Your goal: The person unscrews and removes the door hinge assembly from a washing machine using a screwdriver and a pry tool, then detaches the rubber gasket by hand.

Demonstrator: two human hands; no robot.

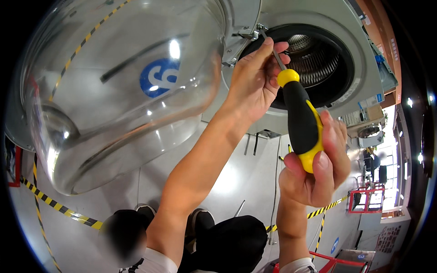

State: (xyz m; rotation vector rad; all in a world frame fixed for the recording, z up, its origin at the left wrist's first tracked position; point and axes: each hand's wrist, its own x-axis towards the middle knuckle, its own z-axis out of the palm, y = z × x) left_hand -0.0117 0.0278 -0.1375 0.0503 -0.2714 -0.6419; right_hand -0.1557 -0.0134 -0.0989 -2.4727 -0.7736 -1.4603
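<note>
My right hand [318,168] grips the end of a screwdriver [300,113] with a black and yellow handle. Its shaft runs up between the fingers of my left hand [259,73], where thumb and forefinger pinch it. The shaft's tip reaches a metal door hinge [249,34] on the front of a washing machine [291,13]. The tip itself is too small to tell whether it sits in a screw. Swung out to the left, the clear bowl-shaped glass door [136,132] stands open. Beside my hands, the black door seal [348,68] surrounds the metal drum [314,68].
Yellow and black tape [63,210] marks the grey floor [227,182]. A blue round floor sign [159,77] shows through the glass door. At the right stand red metal frames [366,200]. My knee [232,245] is close below my arms, and a thin rod [240,208] lies beside it.
</note>
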